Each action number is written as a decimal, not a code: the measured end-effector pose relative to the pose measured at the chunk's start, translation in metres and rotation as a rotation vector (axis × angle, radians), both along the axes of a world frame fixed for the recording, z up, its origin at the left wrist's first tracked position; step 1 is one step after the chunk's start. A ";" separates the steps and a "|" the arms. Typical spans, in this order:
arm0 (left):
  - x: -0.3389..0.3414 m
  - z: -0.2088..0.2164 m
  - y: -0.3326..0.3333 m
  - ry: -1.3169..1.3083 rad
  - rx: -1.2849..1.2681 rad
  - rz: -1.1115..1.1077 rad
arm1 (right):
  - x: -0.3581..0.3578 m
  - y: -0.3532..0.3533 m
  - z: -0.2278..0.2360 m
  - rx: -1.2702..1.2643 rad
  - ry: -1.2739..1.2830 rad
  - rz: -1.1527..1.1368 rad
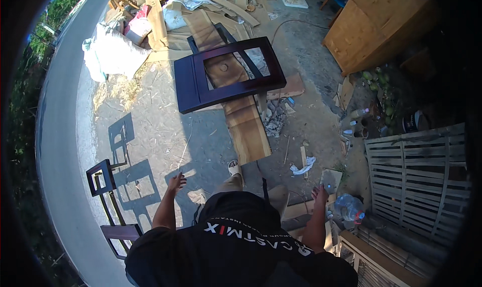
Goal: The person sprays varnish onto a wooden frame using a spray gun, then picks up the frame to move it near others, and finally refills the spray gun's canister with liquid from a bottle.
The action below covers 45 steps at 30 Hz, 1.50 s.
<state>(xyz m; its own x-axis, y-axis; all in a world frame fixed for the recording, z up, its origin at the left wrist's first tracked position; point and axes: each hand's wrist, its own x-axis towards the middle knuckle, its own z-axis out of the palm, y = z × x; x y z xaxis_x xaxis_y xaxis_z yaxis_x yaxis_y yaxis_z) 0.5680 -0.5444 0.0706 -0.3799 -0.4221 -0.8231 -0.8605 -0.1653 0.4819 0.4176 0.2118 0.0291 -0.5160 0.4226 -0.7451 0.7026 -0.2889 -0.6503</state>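
Note:
My left hand (176,182) hangs over the ground on the left, its fingers loosely apart with nothing seen in them. On the other side my right hand (320,192) hangs near a large clear plastic bottle (349,207), with loosely spread fingers and no held thing visible. Ahead of me, apart from both hands, a glossy dark brown wooden frame panel (188,86) with a rectangular opening lies across a long wooden plank (248,131). Part of the plank shows through the opening. What supports the plank is mostly hidden.
Other dark frames (102,178) stand at the left by the road (65,136). Wood scraps, cardboard and a white sack (115,53) pile up at the back. A wooden cabinet (379,21) and a slatted bamboo panel (416,171) are on the right. A cloth (304,166) lies on the ground.

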 end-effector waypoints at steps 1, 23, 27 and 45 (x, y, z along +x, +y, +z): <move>-0.007 0.005 -0.017 0.066 -0.011 0.092 | -0.036 -0.010 0.018 0.044 0.021 0.056; -0.400 0.081 -0.145 0.534 0.226 0.078 | -0.554 -0.317 0.138 0.029 0.278 0.937; -0.416 0.073 -0.134 0.499 0.364 0.142 | -0.582 -0.326 0.114 -0.143 0.177 0.951; -0.429 0.065 -0.124 0.471 0.403 0.145 | -0.611 -0.357 0.127 -0.358 0.031 0.928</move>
<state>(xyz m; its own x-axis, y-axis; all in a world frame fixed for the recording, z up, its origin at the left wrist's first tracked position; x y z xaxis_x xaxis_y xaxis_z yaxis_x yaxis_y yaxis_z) 0.1388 -0.6682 0.1354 -0.7023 -0.1887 -0.6864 -0.5263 -0.5117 0.6791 -0.1935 -0.1452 0.1565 -0.5491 -0.4059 -0.7306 0.7340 0.1838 -0.6538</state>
